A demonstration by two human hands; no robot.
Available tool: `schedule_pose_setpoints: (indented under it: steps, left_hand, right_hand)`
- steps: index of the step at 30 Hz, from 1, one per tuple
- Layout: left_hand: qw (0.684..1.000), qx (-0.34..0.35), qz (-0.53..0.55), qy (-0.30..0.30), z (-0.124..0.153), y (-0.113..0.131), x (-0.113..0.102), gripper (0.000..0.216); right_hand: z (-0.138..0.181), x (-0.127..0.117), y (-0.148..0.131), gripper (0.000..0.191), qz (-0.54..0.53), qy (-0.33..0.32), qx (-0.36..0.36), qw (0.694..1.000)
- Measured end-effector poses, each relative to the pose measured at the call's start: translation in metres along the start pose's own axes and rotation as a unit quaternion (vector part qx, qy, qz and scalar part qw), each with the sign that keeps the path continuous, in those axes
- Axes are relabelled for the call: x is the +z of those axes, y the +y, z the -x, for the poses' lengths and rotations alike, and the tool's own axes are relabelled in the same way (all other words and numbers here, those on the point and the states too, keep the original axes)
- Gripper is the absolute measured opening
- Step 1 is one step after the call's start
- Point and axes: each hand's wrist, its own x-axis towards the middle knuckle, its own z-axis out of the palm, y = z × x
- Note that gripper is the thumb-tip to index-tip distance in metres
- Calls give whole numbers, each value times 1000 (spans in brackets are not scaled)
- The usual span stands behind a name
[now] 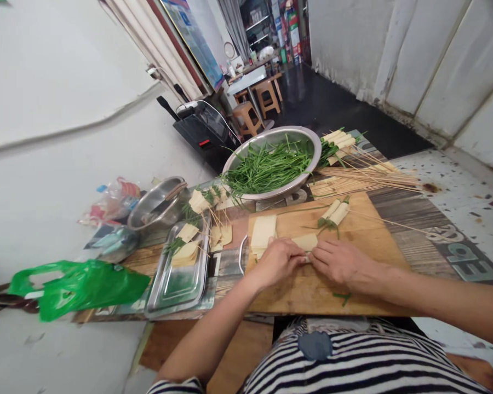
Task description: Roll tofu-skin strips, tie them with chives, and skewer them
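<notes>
Both my hands meet over a wooden cutting board [370, 262], their fingers closed on a pale tofu sheet [306, 242] with its near edge rolled up. My left hand [280, 257] pinches the left end and my right hand [339, 262] the right end. What lies inside the roll is hidden by my fingers. A stack of flat tofu sheets [263, 232] lies just beyond my left hand. Above my right hand, finished-looking rolls with green ends [333, 212] rest on the board, a thin skewer through them.
A steel basin of green chives [271, 167] stands behind the board. Bamboo skewers [370, 180] and more skewered rolls [340, 139] lie at the back right. To the left are a metal tray [181, 290], a steel bowl [158, 202] and a green plastic bag [82, 284].
</notes>
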Motion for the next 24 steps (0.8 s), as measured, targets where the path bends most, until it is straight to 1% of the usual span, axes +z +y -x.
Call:
schedule_pose_setpoints:
  steps: [2,4,6,8,11,13,15,18,19,21,24]
  left_hand:
    - [1000,-23,5,-2,-1,0,-1,18]
    - [999,-42,26,6,0,-2,1,15]
    - [997,-45,48,33,4,-6,6,10]
    - [996,-27,40,80,10,-11,15,13]
    - [986,12,-51,161,21,-14,32,19]
    - [971,35,-137,194,28,-13,41,20]
    - [955,56,-203,210,32,-10,46,20]
    - [945,69,-239,210,31,-8,47,21]
    - [947,68,-240,205,30,-7,46,20]
    - [952,58,-232,193,25,-6,40,19]
    - [963,42,-202,174,19,-4,32,19]
  right_hand:
    - [-1,-2,2,22,-12,-9,9,1000]
    - [-3,-5,4,22,-41,-36,38,998]
    - [-6,-10,7,22,-76,-77,69,992]
    - [-9,-15,11,21,-104,-115,80,985]
    - [-16,-23,15,23,-140,-143,75,977]
    - [-20,-27,18,27,-167,-153,84,970]
    - [-23,-30,21,29,-191,-168,95,962]
    - [-23,-28,23,30,-211,-194,118,951]
    - [-22,-26,23,29,-207,-196,122,951]
    - [-16,-20,20,27,-171,-178,112,963]
    - [-7,-12,14,25,-78,-107,72,989]
